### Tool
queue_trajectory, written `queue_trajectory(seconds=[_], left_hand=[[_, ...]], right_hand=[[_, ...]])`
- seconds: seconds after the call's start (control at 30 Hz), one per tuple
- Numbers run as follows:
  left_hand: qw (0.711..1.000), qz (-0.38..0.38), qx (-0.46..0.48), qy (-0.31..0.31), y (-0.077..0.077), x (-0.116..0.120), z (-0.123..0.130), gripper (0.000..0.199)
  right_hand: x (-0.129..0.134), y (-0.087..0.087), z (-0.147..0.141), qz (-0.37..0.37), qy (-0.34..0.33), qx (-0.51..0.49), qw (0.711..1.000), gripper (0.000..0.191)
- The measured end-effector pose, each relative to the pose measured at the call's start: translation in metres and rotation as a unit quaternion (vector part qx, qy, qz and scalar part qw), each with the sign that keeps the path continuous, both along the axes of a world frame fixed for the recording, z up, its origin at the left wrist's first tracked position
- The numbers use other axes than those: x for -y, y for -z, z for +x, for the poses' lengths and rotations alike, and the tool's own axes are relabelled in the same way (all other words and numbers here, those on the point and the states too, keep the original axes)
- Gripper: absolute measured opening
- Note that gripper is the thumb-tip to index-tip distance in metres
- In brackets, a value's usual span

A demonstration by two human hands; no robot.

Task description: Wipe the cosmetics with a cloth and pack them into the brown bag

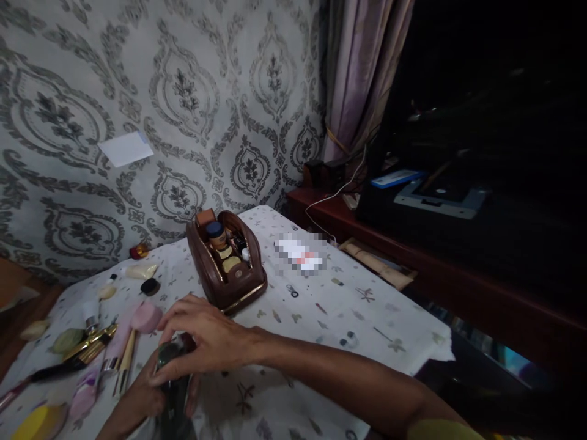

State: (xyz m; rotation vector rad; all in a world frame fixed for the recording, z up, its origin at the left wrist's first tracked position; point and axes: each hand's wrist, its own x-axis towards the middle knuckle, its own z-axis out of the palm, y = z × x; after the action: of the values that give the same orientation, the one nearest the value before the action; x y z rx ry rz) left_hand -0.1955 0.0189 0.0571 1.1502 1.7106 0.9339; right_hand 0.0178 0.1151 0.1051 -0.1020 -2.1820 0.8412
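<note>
In the head view a dark, glossy bottle stands upright near the bottom edge, its lower end cut off by the frame. My left hand is wrapped round its body from the left, with fingertips showing on its right side. Over its top my right hand is closed, thumb and fingers round the upper end, which is partly hidden. Just beyond my hands stands a brown zip bag, unzipped, with a blue-capped jar and other small items inside.
Makeup brushes, a pink round piece, tubes, a black cap and a yellow round item lie at left on the patterned cloth. A blurred white item lies right of the bag. A dark screen stands at right.
</note>
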Motion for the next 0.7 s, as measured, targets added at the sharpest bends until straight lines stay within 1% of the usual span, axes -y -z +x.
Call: queue_trajectory(seconds=[0.07, 0.1, 0.2, 0.23, 0.3, 0.37, 0.43, 0.5, 0.57, 0.67, 0.7], left_hand=[[0.997, -0.040, 0.036, 0.054, -0.006, -0.002, 0.008, 0.031], [0.994, -0.044, 0.056, 0.079, -0.009, -0.003, 0.014, 0.031], [0.988, 0.002, 0.092, 0.125, -0.020, -0.004, 0.033, 0.038], [0.987, 0.023, 0.092, 0.126, -0.023, -0.004, 0.039, 0.042], [0.991, 0.060, 0.072, 0.096, -0.027, -0.003, 0.047, 0.046], [0.994, 0.073, 0.053, 0.055, -0.028, -0.002, 0.050, 0.047], [0.994, 0.067, 0.076, 0.044, -0.027, -0.001, 0.050, 0.051], [0.989, 0.048, 0.123, 0.063, -0.025, 0.000, 0.050, 0.053], [0.981, 0.027, 0.171, 0.083, -0.022, 0.002, 0.048, 0.053], [0.966, 0.005, 0.236, 0.104, -0.014, 0.005, 0.042, 0.057], [0.962, 0.005, 0.252, 0.107, -0.010, 0.006, 0.040, 0.058]], right_hand=[[0.001, 0.003, -0.003, -0.007, 0.030, -0.028, 0.999, 0.032], [0.002, 0.004, -0.004, -0.011, 0.044, -0.040, 0.998, 0.034], [0.003, 0.001, -0.006, -0.041, 0.073, -0.055, 0.995, 0.036], [0.003, -0.001, -0.007, -0.059, 0.082, -0.058, 0.993, 0.036], [0.003, -0.007, -0.006, -0.105, 0.101, -0.067, 0.987, 0.038], [0.002, -0.011, -0.006, -0.167, 0.123, -0.072, 0.976, 0.039], [0.001, -0.012, -0.006, -0.243, 0.129, -0.064, 0.959, 0.038], [-0.001, -0.013, -0.006, -0.310, 0.106, -0.063, 0.943, 0.035], [-0.004, -0.013, -0.004, -0.340, 0.039, -0.066, 0.937, 0.032], [-0.009, -0.016, 0.003, -0.317, -0.101, -0.034, 0.942, 0.027], [-0.011, -0.018, 0.005, -0.310, -0.134, -0.019, 0.941, 0.025]])
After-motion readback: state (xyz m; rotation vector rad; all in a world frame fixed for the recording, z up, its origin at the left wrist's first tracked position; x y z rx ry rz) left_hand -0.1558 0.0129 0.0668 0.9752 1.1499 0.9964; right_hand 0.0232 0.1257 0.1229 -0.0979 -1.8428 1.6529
